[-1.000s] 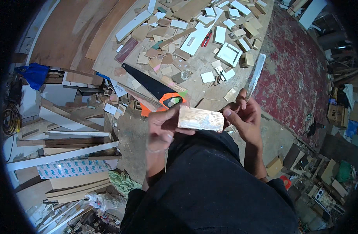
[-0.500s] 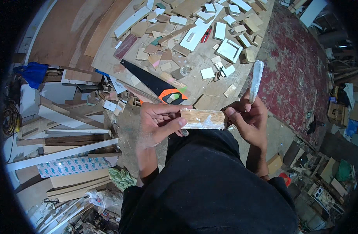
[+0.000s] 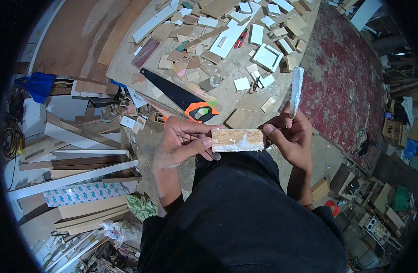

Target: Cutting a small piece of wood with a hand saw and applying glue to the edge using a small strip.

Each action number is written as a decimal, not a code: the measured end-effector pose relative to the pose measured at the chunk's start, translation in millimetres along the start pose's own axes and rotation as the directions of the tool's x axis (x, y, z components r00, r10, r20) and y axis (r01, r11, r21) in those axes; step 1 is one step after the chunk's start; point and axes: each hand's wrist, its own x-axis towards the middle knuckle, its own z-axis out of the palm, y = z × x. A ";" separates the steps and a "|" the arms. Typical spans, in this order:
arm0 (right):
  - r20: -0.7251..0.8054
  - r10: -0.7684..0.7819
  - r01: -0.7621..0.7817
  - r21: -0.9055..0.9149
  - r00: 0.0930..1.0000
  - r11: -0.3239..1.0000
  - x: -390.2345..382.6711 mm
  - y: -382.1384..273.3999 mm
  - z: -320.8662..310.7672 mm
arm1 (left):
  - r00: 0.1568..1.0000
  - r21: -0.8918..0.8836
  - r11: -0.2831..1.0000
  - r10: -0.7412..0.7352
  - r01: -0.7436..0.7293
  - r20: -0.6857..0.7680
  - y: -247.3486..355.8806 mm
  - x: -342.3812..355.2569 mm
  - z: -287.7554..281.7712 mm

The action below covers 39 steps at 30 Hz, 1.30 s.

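A small wooden block (image 3: 227, 138) with bare grain on its face and white smears along its lower edge is held level in front of my body. My left hand (image 3: 184, 143) is closed on its left end, thumb on the face. A small grey rounded thing (image 3: 216, 156) shows under those fingers; I cannot make out what it is. My right hand (image 3: 291, 141) pinches the block's right end with thumb and fingertips. Between other fingers of that hand, a flat stick (image 3: 297, 88) thickly coated in white points upward.
Beyond my hands, a handsaw (image 3: 175, 95) with an orange handle lies on the worktable (image 3: 141, 118). Wood offcuts (image 3: 268, 58) and red-handled pliers (image 3: 240, 39) are scattered there. Stacked boards (image 3: 77, 159) crowd the left; cluttered scraps (image 3: 382, 204) lie at the lower right.
The stick in my right hand has tipped slightly leftward and more upright. The block has tilted a little and stays between both hands.
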 end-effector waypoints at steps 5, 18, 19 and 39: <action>0.008 0.007 -0.007 0.000 1.000 1.000 0.7 -0.2 -0.5 | 1.000 -0.032 0.999 0.004 -0.003 0.023 4.7 2.3 -0.4; 0.019 0.028 -0.030 0.066 0.999 0.997 3.8 4.3 -5.7 | 0.997 -0.103 0.994 0.034 -0.027 0.069 -11.8 7.0 -4.4; 0.023 0.017 -0.019 0.081 1.000 0.997 4.1 5.2 -6.9 | 0.997 -0.104 0.994 0.035 -0.028 0.072 -15.0 7.1 -4.8; -0.055 0.076 -0.067 0.150 0.996 0.986 2.1 15.1 9.9 | 0.850 -0.008 0.866 0.489 -0.500 -0.196 -48.8 16.1 31.4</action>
